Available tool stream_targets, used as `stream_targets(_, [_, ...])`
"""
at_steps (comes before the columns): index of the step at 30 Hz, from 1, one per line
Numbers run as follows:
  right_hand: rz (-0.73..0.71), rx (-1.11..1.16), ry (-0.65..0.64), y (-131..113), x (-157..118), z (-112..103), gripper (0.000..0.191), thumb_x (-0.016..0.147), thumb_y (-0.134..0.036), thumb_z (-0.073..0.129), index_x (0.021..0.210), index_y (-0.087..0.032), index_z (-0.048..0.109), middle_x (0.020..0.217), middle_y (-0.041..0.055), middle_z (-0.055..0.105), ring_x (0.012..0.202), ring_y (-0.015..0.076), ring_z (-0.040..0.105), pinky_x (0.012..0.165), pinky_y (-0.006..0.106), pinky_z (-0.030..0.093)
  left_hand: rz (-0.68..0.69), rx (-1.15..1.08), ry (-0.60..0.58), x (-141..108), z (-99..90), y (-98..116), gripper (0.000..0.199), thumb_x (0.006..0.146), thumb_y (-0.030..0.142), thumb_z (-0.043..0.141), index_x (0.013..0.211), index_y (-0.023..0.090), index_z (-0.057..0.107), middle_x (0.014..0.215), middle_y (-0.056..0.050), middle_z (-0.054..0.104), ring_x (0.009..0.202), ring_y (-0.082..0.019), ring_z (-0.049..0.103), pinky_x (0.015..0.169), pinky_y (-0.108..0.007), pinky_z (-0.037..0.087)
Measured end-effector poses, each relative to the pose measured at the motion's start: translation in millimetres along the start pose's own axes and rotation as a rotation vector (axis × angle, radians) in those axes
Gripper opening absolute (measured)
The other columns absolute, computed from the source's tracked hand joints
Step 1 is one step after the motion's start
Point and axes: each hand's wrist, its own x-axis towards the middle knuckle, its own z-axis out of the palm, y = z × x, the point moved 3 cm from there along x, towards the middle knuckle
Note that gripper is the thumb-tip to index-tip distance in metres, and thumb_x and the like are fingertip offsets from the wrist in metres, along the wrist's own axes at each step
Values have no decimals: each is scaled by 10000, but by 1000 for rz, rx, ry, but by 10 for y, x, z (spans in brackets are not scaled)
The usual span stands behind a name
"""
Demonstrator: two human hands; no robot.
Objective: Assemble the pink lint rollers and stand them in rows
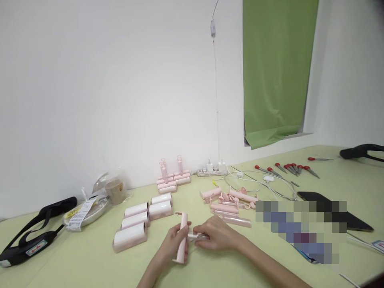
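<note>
Housing [181,252], slim, pink plastic, short projections at its ends: held above the table front, near the middle, long side running away from the person.

Left hand [172,243]: gripping the housing, thumb over its top face, fingers wrapped about the side.

Right hand [215,232]: fingers pinched on a small white piece [193,236], set against or just beside the housing's right side; contact cannot be told, the piece being partly covered by the fingertips.

White rolls [129,236], five, each seated in a pale pink base, grouped in two columns left of the hands.

Pink roller units [167,187], clustered by the wall, with upright looped pieces [165,175] standing among them.

Loose pink parts [225,208], including housings, rings and clear-sided tubes, heaped right of centre, beyond the right hand.

Power strip [212,173], translucent, plugs fitted, against the wall; white cables trailing right.

Red-handled pointed tools [291,168], scattered at far right; black tablet [357,223] nearer, partly pixelated.

Lidded bowl [96,211] with printed slip, bagged paper cup [115,192] and black strap headgear [57,206], far left.

Table [210,266], pale yellow-green. Curtain [276,72], green, upper right.
</note>
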Motion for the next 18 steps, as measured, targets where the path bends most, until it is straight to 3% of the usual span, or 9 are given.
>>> stream_targets(4, [18, 34, 1, 48, -27, -4, 211, 767, -327, 457, 648, -187, 561, 478, -37, 539, 426, 75, 410, 446, 206, 173, 29, -5, 1, 48, 62, 55, 639, 668, 542, 541, 1142, 138, 401, 426, 79, 461, 348, -91, 441, 339, -194, 378])
stream_targets(8, [123, 26, 78, 82, -74, -94, 246, 775, -364, 442, 637, -191, 547, 450, -47, 469, 419, 78, 345, 451, 226, 142, 118, 87, 97, 107, 112, 99, 534, 654, 574, 532, 955, 134, 500, 389, 82, 437, 305, -89, 415, 306, -192, 352])
stream_targets(12, [25, 212, -52, 110, -131, -177, 227, 744, -339, 483, 582, -181, 496, 454, -75, 356, 418, 60, 285, 438, 202, 163, 60, 73, -10, 36, 185, 123, 493, 675, 587, 496, 889, 143, 512, 400, 56, 480, 301, -96, 437, 310, -198, 357])
stream_targets(15, [36, 337, -141, 123, -178, -178, 243, 742, -365, 486, 587, -178, 492, 478, -74, 332, 435, 59, 283, 425, 187, 166, 13, 41, -89, -13, 247, 140, 485, 684, 573, 496, 922, 151, 489, 419, 51, 498, 306, -93, 444, 312, -191, 363])
stream_targets(18, [106, 283, -44, 82, -226, -167, 263, 780, -375, 437, 633, -176, 525, 484, -60, 382, 445, 67, 305, 446, 196, 171, 54, 44, 15, -11, 253, 157, 465, 683, 564, 502, 907, 158, 461, 398, 73, 467, 292, -86, 422, 298, -183, 357])
